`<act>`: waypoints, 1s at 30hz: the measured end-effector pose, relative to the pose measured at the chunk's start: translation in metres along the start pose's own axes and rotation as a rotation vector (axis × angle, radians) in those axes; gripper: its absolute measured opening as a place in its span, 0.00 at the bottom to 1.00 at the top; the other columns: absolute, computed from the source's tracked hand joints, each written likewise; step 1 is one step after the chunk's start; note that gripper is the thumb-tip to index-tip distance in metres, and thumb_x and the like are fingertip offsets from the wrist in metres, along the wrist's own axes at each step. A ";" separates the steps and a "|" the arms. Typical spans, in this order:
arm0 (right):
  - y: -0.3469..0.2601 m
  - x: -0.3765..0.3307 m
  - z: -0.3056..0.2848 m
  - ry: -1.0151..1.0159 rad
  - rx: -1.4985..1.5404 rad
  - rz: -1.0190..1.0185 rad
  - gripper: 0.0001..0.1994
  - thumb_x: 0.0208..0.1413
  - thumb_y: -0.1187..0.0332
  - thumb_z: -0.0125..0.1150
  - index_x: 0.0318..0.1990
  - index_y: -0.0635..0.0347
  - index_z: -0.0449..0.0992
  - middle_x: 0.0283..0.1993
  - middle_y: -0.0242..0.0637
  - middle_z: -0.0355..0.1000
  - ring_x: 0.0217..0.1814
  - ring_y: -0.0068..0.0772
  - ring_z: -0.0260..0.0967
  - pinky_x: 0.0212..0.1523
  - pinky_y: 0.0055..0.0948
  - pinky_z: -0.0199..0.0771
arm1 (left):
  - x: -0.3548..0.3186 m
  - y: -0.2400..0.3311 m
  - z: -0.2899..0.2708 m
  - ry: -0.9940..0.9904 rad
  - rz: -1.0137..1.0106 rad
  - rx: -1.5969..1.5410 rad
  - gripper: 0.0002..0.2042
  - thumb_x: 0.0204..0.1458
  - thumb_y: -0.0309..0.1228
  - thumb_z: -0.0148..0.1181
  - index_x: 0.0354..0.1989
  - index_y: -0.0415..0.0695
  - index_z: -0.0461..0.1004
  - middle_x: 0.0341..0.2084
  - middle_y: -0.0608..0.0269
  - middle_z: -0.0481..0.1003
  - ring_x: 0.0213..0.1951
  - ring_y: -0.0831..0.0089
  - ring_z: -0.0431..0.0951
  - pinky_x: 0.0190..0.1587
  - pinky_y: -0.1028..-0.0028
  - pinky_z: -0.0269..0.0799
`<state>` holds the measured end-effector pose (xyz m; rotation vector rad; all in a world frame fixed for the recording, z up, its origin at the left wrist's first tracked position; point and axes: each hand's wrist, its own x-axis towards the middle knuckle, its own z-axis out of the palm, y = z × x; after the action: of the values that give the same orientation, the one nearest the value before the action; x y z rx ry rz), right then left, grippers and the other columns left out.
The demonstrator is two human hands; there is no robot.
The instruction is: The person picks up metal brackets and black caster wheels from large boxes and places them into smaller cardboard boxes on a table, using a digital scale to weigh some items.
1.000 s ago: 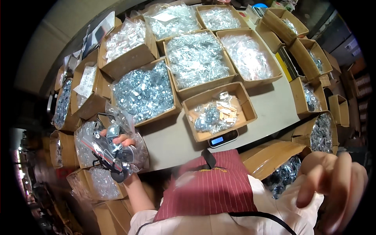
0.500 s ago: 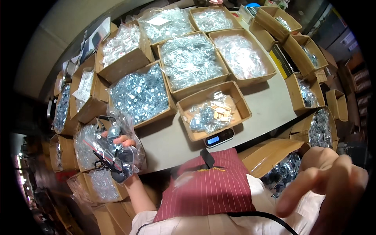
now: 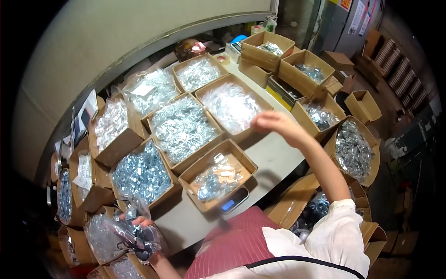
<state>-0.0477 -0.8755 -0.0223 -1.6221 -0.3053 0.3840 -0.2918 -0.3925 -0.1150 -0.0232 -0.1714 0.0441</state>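
Observation:
My left hand (image 3: 145,222) is closed on a clear plastic bag (image 3: 121,228) at the lower left. Black bent pieces and metal parts show in and around the bag; their exact kind is unclear. My right hand (image 3: 278,124) is held out over the near right corner of a cardboard box of clear plastic packets (image 3: 232,106). Its fingers stretch leftward, with nothing visible in them. At the table's front edge, a small cardboard box (image 3: 246,171) holds bagged metal parts and tan pieces. It rests on a digital scale (image 3: 236,201) with a lit display.
Open boxes of bagged metal hardware (image 3: 186,130), bluish metal pieces (image 3: 141,174) and white parts (image 3: 111,123) crowd the table (image 3: 274,156). More cardboard boxes stand to the right, including one of silvery packets (image 3: 350,151). A wall (image 3: 153,28) rises behind.
My right hand has swung from the near lower right out over the box of packets. My left hand keeps hold of the bag. The view has turned toward the right.

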 end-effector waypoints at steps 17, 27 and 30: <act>0.137 0.014 0.024 -0.330 -0.142 0.509 0.30 0.53 0.47 0.61 0.56 0.60 0.71 0.43 0.33 0.72 0.41 0.22 0.69 0.36 0.23 0.75 | -0.069 -0.069 0.050 0.267 0.166 0.236 0.20 0.51 0.37 0.63 0.54 0.55 0.71 0.41 0.62 0.71 0.46 0.70 0.69 0.51 0.69 0.62; 0.138 -0.068 0.104 -0.038 -0.134 0.576 0.13 0.46 0.67 0.54 0.34 0.69 0.76 0.28 0.43 0.73 0.21 0.36 0.73 0.24 0.28 0.75 | -0.151 -0.038 0.042 0.185 -0.133 0.292 0.25 0.53 0.53 0.57 0.53 0.49 0.73 0.41 0.48 0.71 0.44 0.58 0.68 0.50 0.60 0.66; 0.147 -0.121 0.150 0.143 0.151 0.571 0.07 0.44 0.66 0.58 0.26 0.60 0.72 0.21 0.34 0.68 0.17 0.24 0.65 0.16 0.21 0.64 | -0.184 -0.006 0.019 0.126 -0.270 0.265 0.29 0.54 0.56 0.54 0.58 0.48 0.70 0.45 0.43 0.69 0.49 0.44 0.68 0.54 0.51 0.66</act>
<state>-0.2255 -0.8039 -0.1708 -1.5589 0.3005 0.6996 -0.4760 -0.4067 -0.1270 0.2606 -0.0407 -0.2041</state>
